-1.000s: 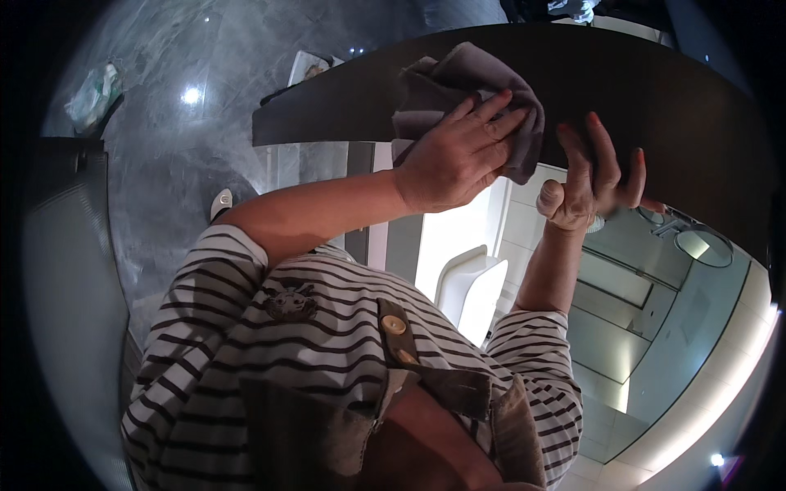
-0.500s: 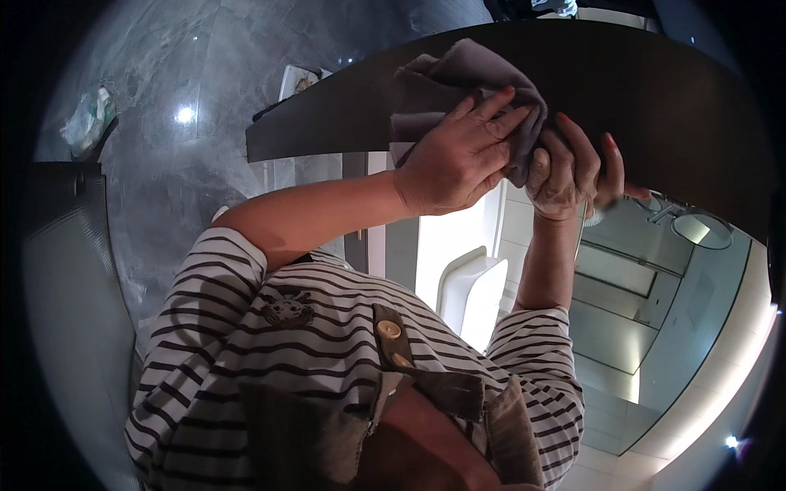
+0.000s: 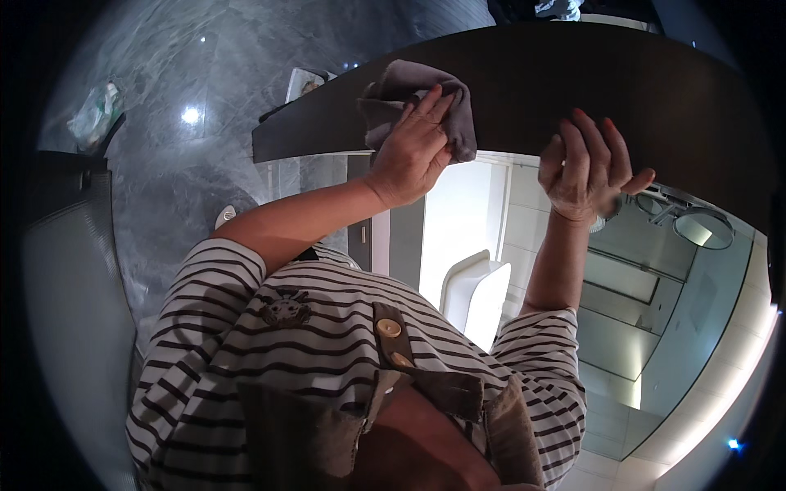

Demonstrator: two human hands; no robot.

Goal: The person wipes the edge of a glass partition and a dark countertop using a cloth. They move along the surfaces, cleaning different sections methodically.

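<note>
My left hand (image 3: 413,147) presses a crumpled grey cloth (image 3: 393,90) against a long dark band-like surface (image 3: 524,82) that runs across the top of the view. The fingers lie over the cloth and hold it to the surface's lower edge. My right hand (image 3: 589,168) is further right, apart from the cloth. Its fingers are spread, their tips rest on the same dark surface, and it holds nothing. Both forearms reach up from my striped shirt (image 3: 327,344).
Grey marble (image 3: 188,164) with bright light spots fills the upper left. A pale crumpled item (image 3: 94,114) lies at the far left above a dark panel (image 3: 65,270). A white fixture (image 3: 475,290), white tiles and a round mirror (image 3: 704,227) sit below the band.
My right hand, beside the cloth half a second ago, has moved right and spread open on the dark surface. My left hand has slid the cloth slightly left.
</note>
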